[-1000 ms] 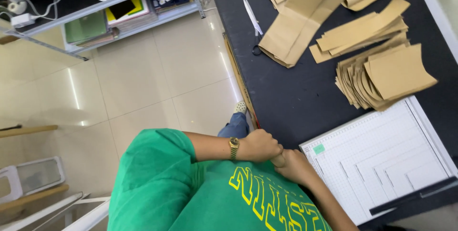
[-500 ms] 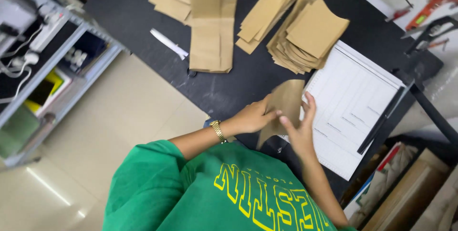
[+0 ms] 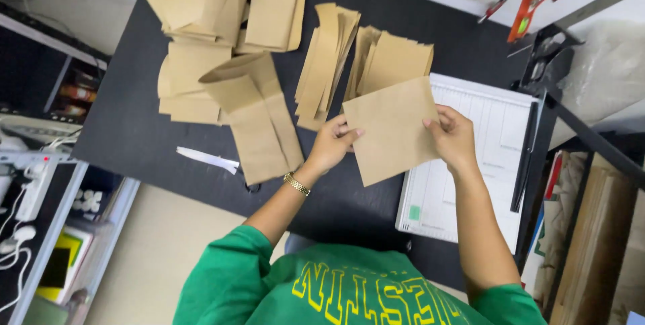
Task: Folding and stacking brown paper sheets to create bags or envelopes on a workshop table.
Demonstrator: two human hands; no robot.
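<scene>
I hold one flat brown paper piece (image 3: 393,130) above the black table (image 3: 134,123). My left hand (image 3: 332,144), with a gold watch on the wrist, grips its left edge. My right hand (image 3: 453,138) grips its right edge, over the white paper cutter board (image 3: 470,164). Just beyond the piece lies a stack of cut brown pieces (image 3: 386,56). Longer brown paper bags (image 3: 255,117) lie to the left of my left hand.
More brown bags (image 3: 222,3) are piled at the far left of the table. A white strip (image 3: 207,158) lies near the table's front edge. The cutter's black arm (image 3: 527,157) runs along its right side. Shelves with cables (image 3: 33,184) stand left; boxes right.
The view has swung round over the table. My hands rose from my lap, picked up a brown paper piece and now hold it flat between them beside the cutter.
</scene>
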